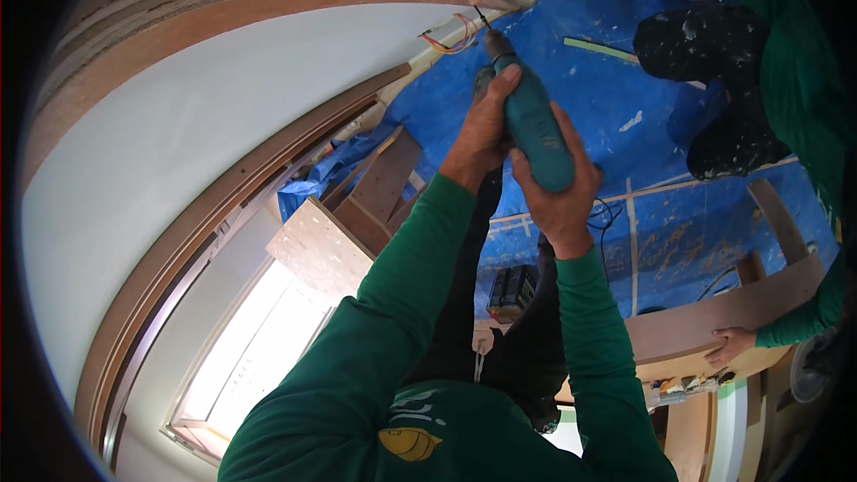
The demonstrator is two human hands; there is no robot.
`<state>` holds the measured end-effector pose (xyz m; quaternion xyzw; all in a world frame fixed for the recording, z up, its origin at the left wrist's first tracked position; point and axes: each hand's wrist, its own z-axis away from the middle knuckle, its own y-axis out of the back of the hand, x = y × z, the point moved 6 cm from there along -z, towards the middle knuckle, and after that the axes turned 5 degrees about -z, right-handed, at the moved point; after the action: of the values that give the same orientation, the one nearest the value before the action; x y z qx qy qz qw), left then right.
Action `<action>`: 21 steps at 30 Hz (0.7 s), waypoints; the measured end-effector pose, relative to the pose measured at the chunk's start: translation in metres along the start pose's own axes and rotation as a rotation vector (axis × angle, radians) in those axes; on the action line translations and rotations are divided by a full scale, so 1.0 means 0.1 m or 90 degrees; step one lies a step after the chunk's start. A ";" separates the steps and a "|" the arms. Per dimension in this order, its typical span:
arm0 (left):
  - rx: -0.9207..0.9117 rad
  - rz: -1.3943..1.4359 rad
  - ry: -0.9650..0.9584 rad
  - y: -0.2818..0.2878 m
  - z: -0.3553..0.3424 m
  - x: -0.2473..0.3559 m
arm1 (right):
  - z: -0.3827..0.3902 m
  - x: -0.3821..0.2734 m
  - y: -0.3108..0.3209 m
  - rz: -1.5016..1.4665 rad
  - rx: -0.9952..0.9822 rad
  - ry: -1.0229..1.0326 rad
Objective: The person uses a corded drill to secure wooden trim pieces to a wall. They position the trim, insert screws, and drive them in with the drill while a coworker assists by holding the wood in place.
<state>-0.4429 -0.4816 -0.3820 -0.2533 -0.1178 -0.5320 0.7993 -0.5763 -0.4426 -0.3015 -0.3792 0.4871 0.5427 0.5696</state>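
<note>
Fingers of both hands grip teal drill [534,129]; wires [453,38] beside bit.

Four hands show (two the wearer's own), one teal drill [533,129], one bundle of coloured wires [453,37].

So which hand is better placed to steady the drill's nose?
Probably the left hand: it sits by the nose of the teal drill, nearest the bit; the right hand wraps the rear.
</note>
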 end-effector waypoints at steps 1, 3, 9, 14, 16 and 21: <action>-0.001 -0.006 0.007 0.01 0.00 -0.01 | 0.00 0.00 0.00 0.001 0.005 0.008; -0.002 -0.018 0.020 0.03 -0.01 -0.03 | 0.00 -0.01 0.00 0.003 0.015 0.024; -0.010 -0.040 0.041 0.06 -0.01 -0.01 | -0.02 -0.03 -0.01 0.031 0.015 0.041; 0.004 -0.014 0.027 0.05 -0.03 -0.01 | -0.04 -0.05 -0.02 0.031 0.017 0.028; 0.003 -0.001 0.026 0.07 -0.06 -0.01 | -0.06 -0.06 -0.02 0.027 0.023 0.033; -0.003 0.037 0.046 0.07 -0.05 0.00 | -0.07 -0.10 -0.05 0.002 0.021 -0.005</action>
<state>-0.4370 -0.4820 -0.3878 -0.2386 -0.0802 -0.5180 0.8175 -0.5716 -0.4524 -0.2943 -0.3669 0.4940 0.5372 0.5769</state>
